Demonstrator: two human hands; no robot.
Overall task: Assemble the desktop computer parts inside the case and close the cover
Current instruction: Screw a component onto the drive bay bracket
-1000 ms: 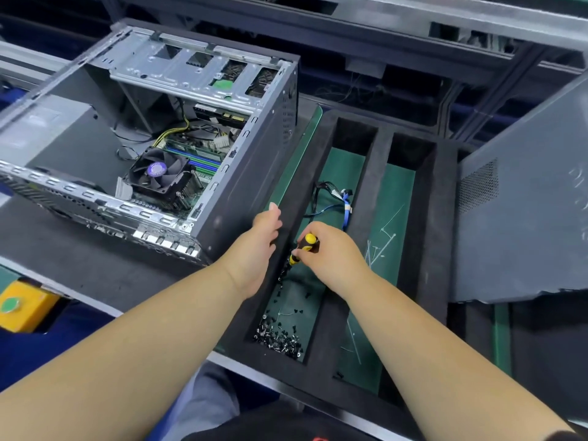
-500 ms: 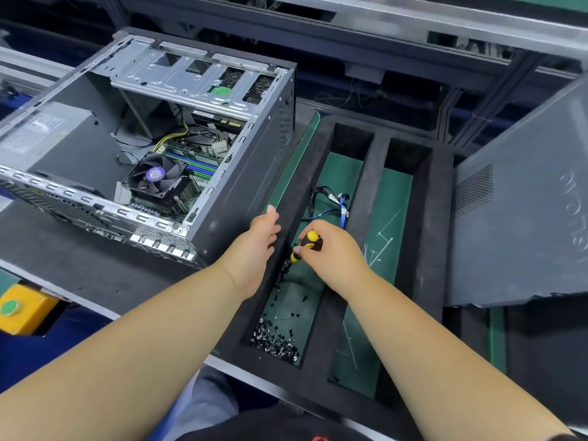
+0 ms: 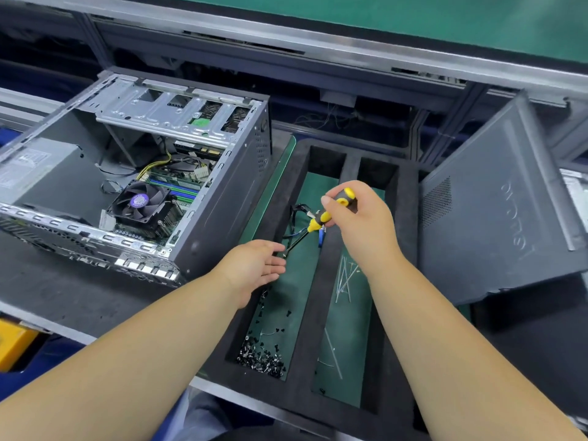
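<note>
The open computer case (image 3: 219, 202) lies on its side at the left, with the CPU fan (image 3: 140, 202) and motherboard showing inside. My right hand (image 3: 362, 218) grips a yellow-and-black screwdriver (image 3: 321, 218) above the black foam tray (image 3: 321, 288), with the shaft slanting down to the left. My left hand (image 3: 257, 268) is open over the tray's left compartment, its fingertips at the screwdriver's tip. Whether a screw sits on the tip is too small to tell. The grey side cover (image 3: 502, 211) leans at the right.
A pile of small black screws (image 3: 261, 358) lies at the near end of the tray's left compartment. Black and blue cables (image 3: 302, 214) lie further back in it. Thin wires (image 3: 346, 278) lie in the right compartment. A yellow box (image 3: 12, 345) sits at the lower left edge.
My right hand has lifted the screwdriver up out of the tray compartment. My left hand has turned palm-up and its fingertips now meet the screwdriver's tip.
</note>
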